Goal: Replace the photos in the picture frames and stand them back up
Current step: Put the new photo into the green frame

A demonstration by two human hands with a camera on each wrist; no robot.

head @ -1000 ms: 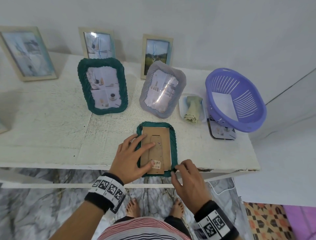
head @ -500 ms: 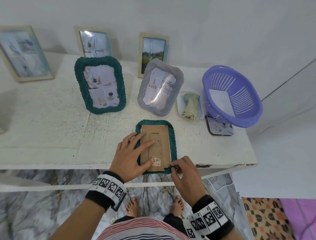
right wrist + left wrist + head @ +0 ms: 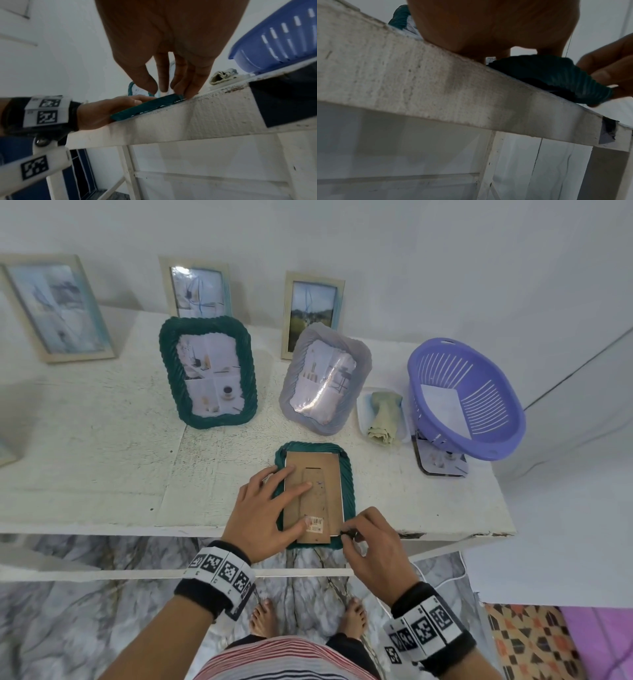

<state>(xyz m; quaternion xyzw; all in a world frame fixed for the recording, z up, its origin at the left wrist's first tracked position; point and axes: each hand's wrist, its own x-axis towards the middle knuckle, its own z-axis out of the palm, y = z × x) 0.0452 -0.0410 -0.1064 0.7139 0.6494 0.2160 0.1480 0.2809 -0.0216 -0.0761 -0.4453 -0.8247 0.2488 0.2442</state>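
Since a second ago, your right hand (image 3: 371,546) has slid from the frame's lower edge to its near right corner, where thumb and forefinger now pinch a small dark tab (image 3: 348,533). Your left hand (image 3: 263,515) stays flat, fingers (image 3: 297,489) straight and spread, pressing the cardboard backing (image 3: 317,474).

Closest to you, the face-down green frame (image 3: 347,474) lies at the front edge of the white surface (image 3: 102,474), its near end overhanging slightly. It has a ribbed teal border, a brown backing with a folded stand, and a barcode sticker (image 3: 315,523) low on the board.

From the left wrist view you see the frame's underside jutting past the edge, which the head view hides. From the right wrist view you see your fingertips closing at the corner, though the tab itself is hidden there.

Farther back stand an upright green frame (image 3: 207,374) and a grey frame (image 3: 323,378), both showing photos. To their right lie a folded cloth (image 3: 383,419) on a small tray and a purple basket (image 3: 479,405) tilted over a loose photo (image 3: 442,463). Three pale wooden frames (image 3: 313,313) lean against the wall.
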